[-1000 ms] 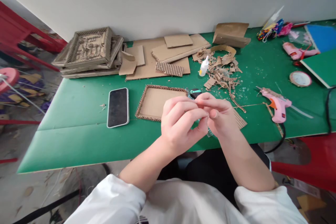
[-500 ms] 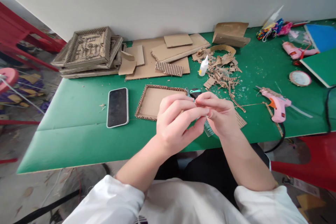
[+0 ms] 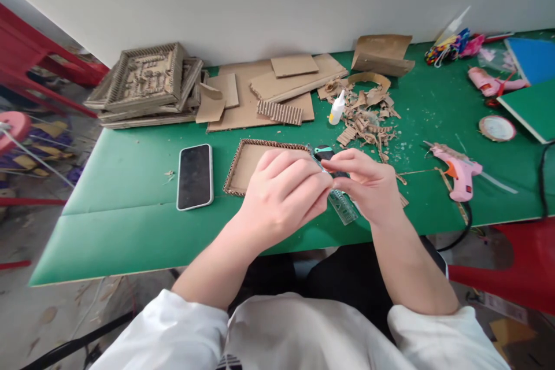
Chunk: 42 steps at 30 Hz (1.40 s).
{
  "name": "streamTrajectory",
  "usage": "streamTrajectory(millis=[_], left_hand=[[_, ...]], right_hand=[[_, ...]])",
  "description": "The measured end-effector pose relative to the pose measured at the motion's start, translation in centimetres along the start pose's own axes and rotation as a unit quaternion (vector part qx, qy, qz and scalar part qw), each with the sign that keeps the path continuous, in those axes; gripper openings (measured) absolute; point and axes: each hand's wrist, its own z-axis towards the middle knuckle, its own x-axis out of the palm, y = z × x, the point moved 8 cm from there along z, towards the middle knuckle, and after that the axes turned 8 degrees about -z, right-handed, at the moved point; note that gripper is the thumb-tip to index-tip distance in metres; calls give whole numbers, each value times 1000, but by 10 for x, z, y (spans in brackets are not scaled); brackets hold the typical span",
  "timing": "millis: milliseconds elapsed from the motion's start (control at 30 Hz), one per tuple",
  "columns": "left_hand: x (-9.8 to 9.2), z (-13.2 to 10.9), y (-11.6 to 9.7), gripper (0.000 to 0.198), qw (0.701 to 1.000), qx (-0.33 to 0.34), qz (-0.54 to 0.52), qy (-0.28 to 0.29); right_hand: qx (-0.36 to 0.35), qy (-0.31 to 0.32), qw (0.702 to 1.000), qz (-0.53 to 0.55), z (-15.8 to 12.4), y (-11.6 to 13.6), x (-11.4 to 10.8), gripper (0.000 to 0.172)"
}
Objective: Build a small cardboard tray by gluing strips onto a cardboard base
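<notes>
My left hand [image 3: 286, 193] and my right hand [image 3: 366, 185] meet at the fingertips above the table's near side. Both are closed in a pinch; whatever lies between the fingers is too small or hidden to name. Behind my left hand lies a shallow cardboard tray [image 3: 246, 165] with a corrugated rim, its right part partly covered. A clear green ruler [image 3: 344, 208] shows below my fingertips. A black and teal utility knife [image 3: 324, 152] lies just beyond my right fingers, partly hidden by them.
A phone [image 3: 195, 177] lies left of the tray. Stacked cardboard frames [image 3: 147, 81], cardboard sheets [image 3: 260, 118], a white glue bottle [image 3: 337, 108] and torn cardboard scraps [image 3: 368, 124] line the back. A pink glue gun [image 3: 459, 170] and a tape roll [image 3: 497, 128] are at right.
My left hand has moved slightly left and its fingers have curled more. My right hand has shifted a little right, and more of the ruler and the knife shows.
</notes>
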Motion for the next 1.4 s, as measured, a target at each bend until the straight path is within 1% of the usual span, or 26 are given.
streamTrajectory(millis=[167, 267, 333, 433, 600, 700, 867, 1067, 1200, 1400], left_hand=[[-1, -3, 2, 13, 999, -30, -25, -24], [0, -4, 4, 14, 998, -43, -46, -26], [1, -5, 5, 14, 997, -49, -54, -26], [1, -5, 6, 14, 997, -56, -52, -30], [0, -7, 8, 13, 996, -61, -51, -40], [0, -9, 9, 13, 995, -64, -57, -45], [0, -11, 9, 18, 996, -53, -55, -39], [1, -12, 9, 15, 998, -40, -37, -41], [2, -10, 7, 12, 998, -28, -18, -52], [4, -9, 5, 14, 998, -25, -11, -56]], right_hand=[[9, -1, 1000, 2, 0, -2, 1, 27], [22, -7, 1000, 1, 0, -4, 1, 25], [19, -12, 1000, 11, 1, -4, 0, 24], [15, -17, 999, 26, 1, -4, 0, 23], [32, -22, 999, 26, 1, -6, -1, 19], [27, -20, 999, 30, 1, -5, -1, 19], [16, -19, 999, 36, 1, -2, 0, 21], [26, -23, 999, 19, 1, -4, 0, 17], [31, -20, 999, 19, 1, -5, 0, 17], [23, -12, 999, 38, 0, -3, 2, 20]])
